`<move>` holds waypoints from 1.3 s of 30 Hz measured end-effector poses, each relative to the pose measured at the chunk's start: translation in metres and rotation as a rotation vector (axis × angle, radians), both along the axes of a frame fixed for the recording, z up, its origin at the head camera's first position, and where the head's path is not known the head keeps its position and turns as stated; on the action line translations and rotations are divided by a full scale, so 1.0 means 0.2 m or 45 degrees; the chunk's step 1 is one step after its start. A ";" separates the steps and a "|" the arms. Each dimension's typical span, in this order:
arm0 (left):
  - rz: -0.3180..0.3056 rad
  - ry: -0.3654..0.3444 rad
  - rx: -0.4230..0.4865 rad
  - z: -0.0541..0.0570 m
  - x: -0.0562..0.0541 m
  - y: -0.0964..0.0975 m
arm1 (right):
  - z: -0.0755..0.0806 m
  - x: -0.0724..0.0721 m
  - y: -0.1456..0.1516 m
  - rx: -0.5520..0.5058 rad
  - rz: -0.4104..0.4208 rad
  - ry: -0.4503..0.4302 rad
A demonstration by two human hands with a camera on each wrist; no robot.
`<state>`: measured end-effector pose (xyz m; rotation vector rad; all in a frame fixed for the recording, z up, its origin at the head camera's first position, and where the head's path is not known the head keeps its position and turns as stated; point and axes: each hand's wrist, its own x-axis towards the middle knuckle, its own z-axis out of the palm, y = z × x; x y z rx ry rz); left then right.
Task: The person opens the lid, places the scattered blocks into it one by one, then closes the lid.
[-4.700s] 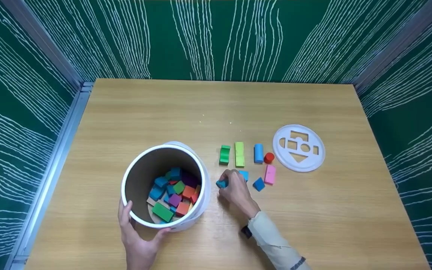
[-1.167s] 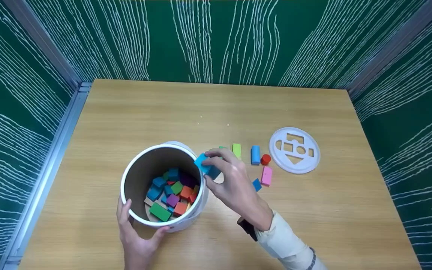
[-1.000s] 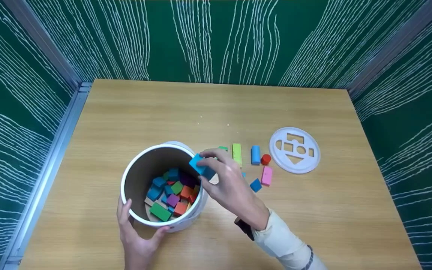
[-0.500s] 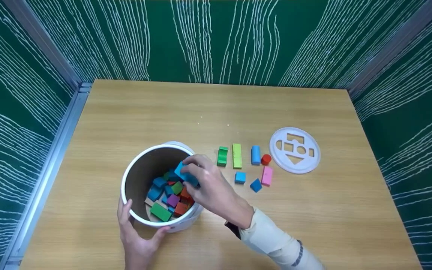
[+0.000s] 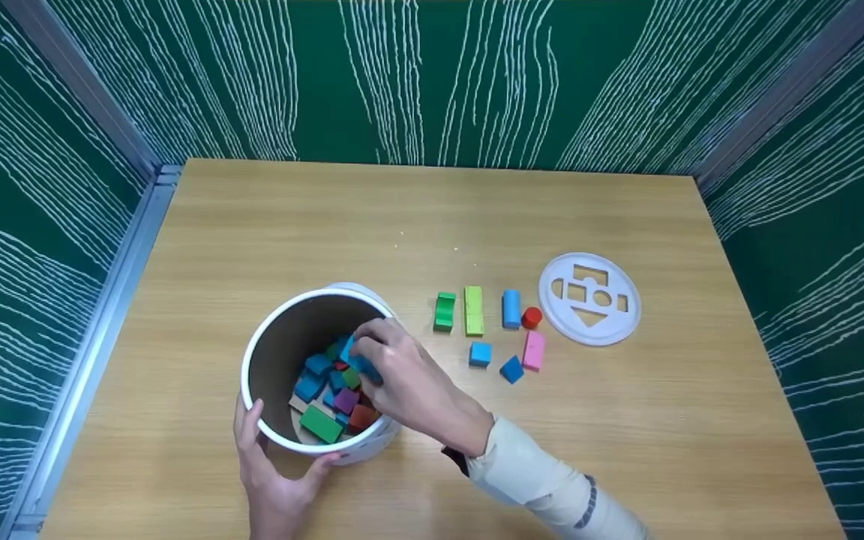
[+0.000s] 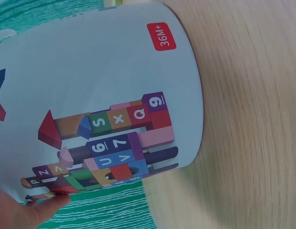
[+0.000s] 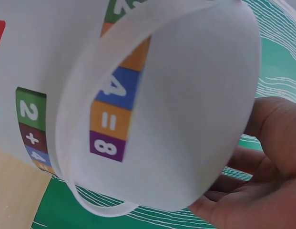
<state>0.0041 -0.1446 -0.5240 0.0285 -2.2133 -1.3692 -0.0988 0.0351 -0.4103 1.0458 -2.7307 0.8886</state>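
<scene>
A white round tub (image 5: 257,352) stands near the table's front, with several coloured blocks (image 5: 325,409) in its bottom. My left hand (image 5: 276,471) grips the tub's near wall, thumb on the left and fingers on the right. In the left wrist view the tub's printed side (image 6: 105,95) fills the frame, with a fingertip (image 6: 28,212) on it. My right hand (image 5: 373,345) reaches over the right rim into the tub and pinches a blue block (image 5: 361,365) just above the pile. The right wrist view shows the tub's outer wall (image 7: 176,109) close up and my palm (image 7: 262,191).
To the right of the tub lie a green arch (image 5: 445,311), a lime bar (image 5: 474,310), a blue cylinder (image 5: 511,308), a red cylinder (image 5: 530,318), a blue cube (image 5: 480,354), a blue wedge (image 5: 511,370) and a pink block (image 5: 533,350). A white shape-sorter lid (image 5: 589,298) lies farther right. Green walls enclose the table.
My right hand lifted the blue block off the table, carried it left over the rim and lowered it into the tub. The left hand and tub stayed put.
</scene>
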 end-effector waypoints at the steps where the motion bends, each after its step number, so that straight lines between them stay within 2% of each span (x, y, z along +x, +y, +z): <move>1: 0.001 -0.004 0.001 0.00 0.00 0.00 | 0.00 0.00 0.00 0.012 0.000 -0.004; 8: 0.005 -0.019 0.005 0.02 0.00 0.01 | -0.01 0.00 -0.02 0.112 -0.016 -0.044; 16: 0.047 -0.126 0.012 0.04 0.01 0.02 | -0.01 0.00 -0.03 0.185 -0.030 -0.101; 19: 0.048 -0.143 0.018 0.04 0.01 0.02 | -0.02 0.00 -0.03 0.156 -0.024 -0.105; 24: 0.007 -0.055 0.020 0.04 0.01 0.02 | -0.02 0.01 -0.01 0.043 0.017 -0.058; 27: 0.003 -0.035 0.018 0.03 0.01 0.02 | -0.01 0.01 0.00 -0.009 0.032 -0.048; 33: 0.024 -0.079 0.027 0.04 0.01 0.02 | 0.00 0.01 0.03 -0.075 0.035 -0.073; 39: 0.047 -0.125 0.035 0.05 0.01 0.02 | 0.01 0.01 0.06 -0.142 0.045 -0.012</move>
